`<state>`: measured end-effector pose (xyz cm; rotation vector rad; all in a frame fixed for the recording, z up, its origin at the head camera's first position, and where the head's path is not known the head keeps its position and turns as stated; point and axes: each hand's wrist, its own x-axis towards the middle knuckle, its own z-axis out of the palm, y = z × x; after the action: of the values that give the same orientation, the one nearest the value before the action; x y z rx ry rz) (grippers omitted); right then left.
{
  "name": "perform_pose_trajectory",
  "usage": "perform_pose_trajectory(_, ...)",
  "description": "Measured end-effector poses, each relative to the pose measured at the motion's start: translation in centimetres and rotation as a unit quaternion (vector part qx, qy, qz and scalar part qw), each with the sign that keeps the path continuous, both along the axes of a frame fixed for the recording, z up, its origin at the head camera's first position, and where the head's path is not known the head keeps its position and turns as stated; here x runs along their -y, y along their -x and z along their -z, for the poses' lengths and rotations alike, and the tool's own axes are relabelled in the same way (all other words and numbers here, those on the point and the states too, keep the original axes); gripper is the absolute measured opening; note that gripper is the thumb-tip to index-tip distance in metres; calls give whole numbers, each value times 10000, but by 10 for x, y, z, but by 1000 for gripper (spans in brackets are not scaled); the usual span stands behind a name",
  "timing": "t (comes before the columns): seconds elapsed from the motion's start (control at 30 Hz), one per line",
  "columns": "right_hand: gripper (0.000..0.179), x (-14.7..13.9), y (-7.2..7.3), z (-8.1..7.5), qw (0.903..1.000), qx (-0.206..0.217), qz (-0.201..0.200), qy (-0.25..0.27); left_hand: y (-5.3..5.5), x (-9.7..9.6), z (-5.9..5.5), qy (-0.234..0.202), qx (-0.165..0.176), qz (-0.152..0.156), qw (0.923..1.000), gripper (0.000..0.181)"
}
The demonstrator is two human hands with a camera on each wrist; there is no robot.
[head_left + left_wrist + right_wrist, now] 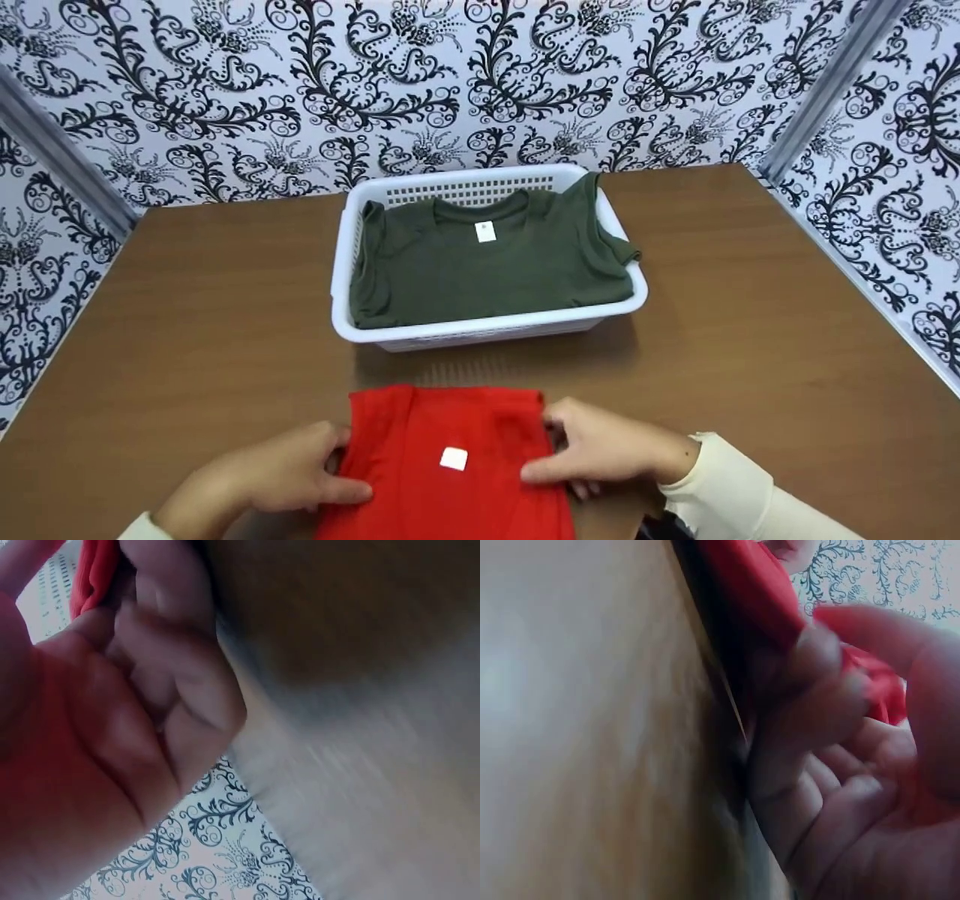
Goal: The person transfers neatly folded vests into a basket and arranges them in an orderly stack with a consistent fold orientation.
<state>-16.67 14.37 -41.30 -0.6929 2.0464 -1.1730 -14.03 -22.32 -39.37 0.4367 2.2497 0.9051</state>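
A folded red shirt (442,499) with a small white label is spread between both hands at the near edge of the head view. My left hand (281,469) grips its left side, thumb on top and fingers curled beneath. On the right side, my right hand (607,442) pinches the cloth the same way. The left wrist view shows curled fingers (180,667) with a bit of red cloth (96,577) at them. Blurred fingers (802,720) hold the red cloth (757,585) in the right wrist view, close over the table.
Beyond the shirt stands a white plastic basket (487,324) holding a folded dark green shirt (487,270), whose right sleeve hangs over the rim. The brown wooden table (225,300) meets patterned wall panels (375,82) at the back and sides.
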Motion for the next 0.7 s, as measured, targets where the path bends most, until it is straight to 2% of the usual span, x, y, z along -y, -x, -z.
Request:
perform_pose_trajectory(0.07,30,1,-7,-2,9994,306,-57,-133,-3,-4,0,-135,52,-7,9999,29)
perform_pose_trajectory(0.17,31,5,-16,-5,9990,136,-85,-423,-7,-10,1,-258,-45,28,9997,30)
perform_pose_trajectory(0.27,31,7,-23,-7,9966,-327,-49,-758,-9,-15,1,-153,115,-14,9998,28)
perform_pose_trajectory(0.33,30,8,-24,-9,9930,-664,-93,-978,-10,-16,0,-56,367,-116,9992,26)
perform_pose_trajectory(0.4,32,8,-24,-10,9883,-1041,-213,-1097,-11,-17,1,-55,339,-110,9994,22)
perform_pose_trajectory(0.47,35,7,-23,-12,9823,-1407,-352,-1186,-13,-17,3,-159,166,-29,9997,19)
perform_pose_trajectory(0.57,36,6,-22,-14,9773,-1785,-526,-1014,-16,-15,4,-598,-79,185,9980,12)
perform_pose_trajectory(0.63,27,4,-21,-17,9816,-1712,-585,-616,-17,-14,1,-999,-26,255,9947,2)
perform_pose_trajectory(0.7,19,1,-19,-21,9866,-1523,-577,-70,-17,-14,-5,-1440,47,274,9892,12)
